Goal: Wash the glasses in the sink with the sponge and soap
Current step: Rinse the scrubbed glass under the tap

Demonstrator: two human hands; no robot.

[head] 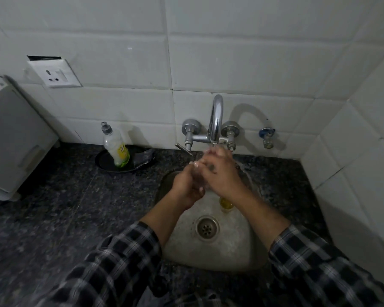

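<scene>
While under the tap (216, 120), left hand (187, 188) and right hand (222, 173) clasped around a clear glass (198, 177); soap bottle (116, 147) label unreadable.

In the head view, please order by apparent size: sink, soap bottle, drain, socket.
1. Sink
2. Socket and soap bottle: they look about alike, and the socket sits farther away, so I do not rank them.
3. Drain

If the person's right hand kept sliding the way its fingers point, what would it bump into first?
The right hand points up and left, toward the wall, over the left hand. Beyond its fingertips, the first thing would probably be the tap lever below the left valve, though depth is hard to judge from one view.
</scene>
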